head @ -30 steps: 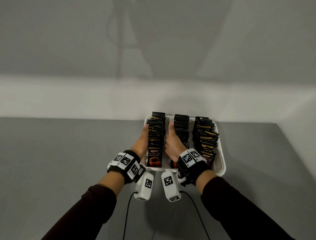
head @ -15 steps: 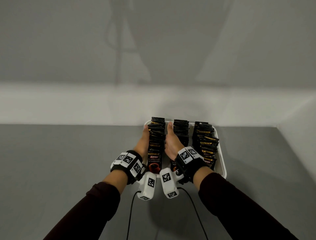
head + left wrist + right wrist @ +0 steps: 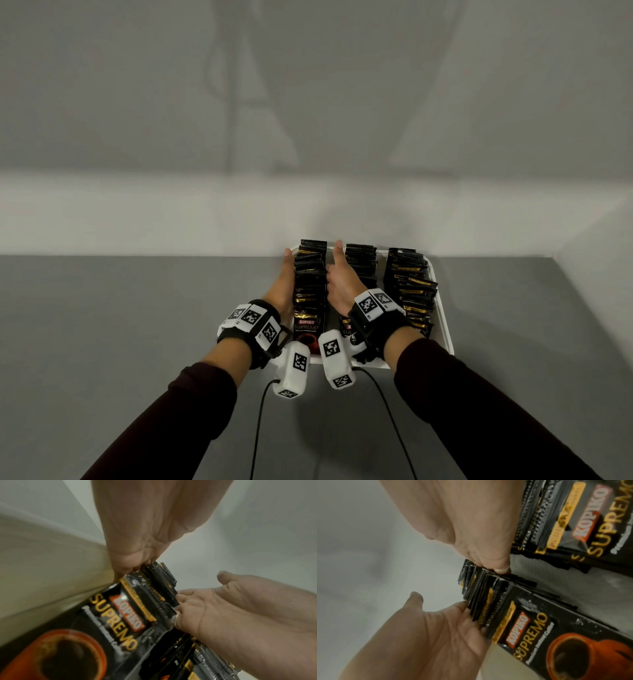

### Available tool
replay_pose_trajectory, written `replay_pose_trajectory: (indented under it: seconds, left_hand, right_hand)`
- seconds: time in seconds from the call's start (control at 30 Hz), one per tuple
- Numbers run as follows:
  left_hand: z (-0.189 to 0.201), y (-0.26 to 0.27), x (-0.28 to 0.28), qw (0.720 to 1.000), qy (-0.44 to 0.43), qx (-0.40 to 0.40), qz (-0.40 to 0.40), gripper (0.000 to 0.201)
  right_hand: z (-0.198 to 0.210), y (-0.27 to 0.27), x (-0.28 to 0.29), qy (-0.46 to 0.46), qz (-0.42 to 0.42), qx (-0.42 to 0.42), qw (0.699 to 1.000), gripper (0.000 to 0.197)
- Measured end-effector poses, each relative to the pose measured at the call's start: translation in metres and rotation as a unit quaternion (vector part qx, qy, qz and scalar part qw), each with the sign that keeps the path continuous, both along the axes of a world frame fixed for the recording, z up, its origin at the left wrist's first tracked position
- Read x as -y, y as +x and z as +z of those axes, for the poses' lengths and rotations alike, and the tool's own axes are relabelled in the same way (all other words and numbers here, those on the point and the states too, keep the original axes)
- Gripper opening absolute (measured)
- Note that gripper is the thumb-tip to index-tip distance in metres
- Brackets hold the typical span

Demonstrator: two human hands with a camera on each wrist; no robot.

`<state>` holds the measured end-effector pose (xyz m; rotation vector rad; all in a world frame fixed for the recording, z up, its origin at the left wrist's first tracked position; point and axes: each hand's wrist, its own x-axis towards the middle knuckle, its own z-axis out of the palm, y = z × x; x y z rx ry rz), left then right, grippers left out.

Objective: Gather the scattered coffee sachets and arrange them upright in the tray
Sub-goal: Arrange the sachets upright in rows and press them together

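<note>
I see my left hand [image 3: 282,286] and right hand [image 3: 342,284] pressing flat against either side of the left row of Kopiko Supremo sachets [image 3: 310,284], standing upright in the white tray [image 3: 443,318] at 12 o'clock; two more sachet rows [image 3: 409,291] stand toward 1 o'clock.

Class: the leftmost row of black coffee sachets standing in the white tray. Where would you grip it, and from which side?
Probably the leftmost row of black coffee sachets is best clamped by its long flanks, palms coming from left and right, as the left hand and right hand do: thin upright packets fan apart otherwise.
</note>
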<state>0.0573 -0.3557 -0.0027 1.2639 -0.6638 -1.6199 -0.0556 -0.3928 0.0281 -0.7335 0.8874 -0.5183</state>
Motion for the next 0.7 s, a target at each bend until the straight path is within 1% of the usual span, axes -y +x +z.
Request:
replay_pose_trajectory:
  seconds: [0.07,0.2,0.43,0.57,0.7]
  left_hand:
    - [-0.002,0.001,-0.003,1.000,-0.004,-0.005,-0.005,0.068]
    - [0.001,0.001,-0.002,0.999,-0.007,0.017,-0.029,0.069]
    - [0.008,0.003,0.008,0.999,-0.009,0.038,-0.036,0.068]
    - [0.006,0.004,0.010,0.998,-0.017,0.053,-0.043,0.066]
    - [0.005,0.004,0.012,0.998,-0.022,0.051,-0.040,0.066]
  right_hand:
    - [-0.001,-0.002,0.000,-0.008,0.006,-0.003,1.000,0.078]
    - [-0.001,-0.002,-0.001,-0.002,-0.010,0.007,1.000,0.079]
    - [0.001,0.000,0.001,0.015,-0.027,0.015,0.999,0.073]
    - [0.004,-0.001,0.001,0.019,-0.018,0.016,1.000,0.074]
    - [0.005,-0.002,0.002,0.011,-0.014,0.006,1.000,0.073]
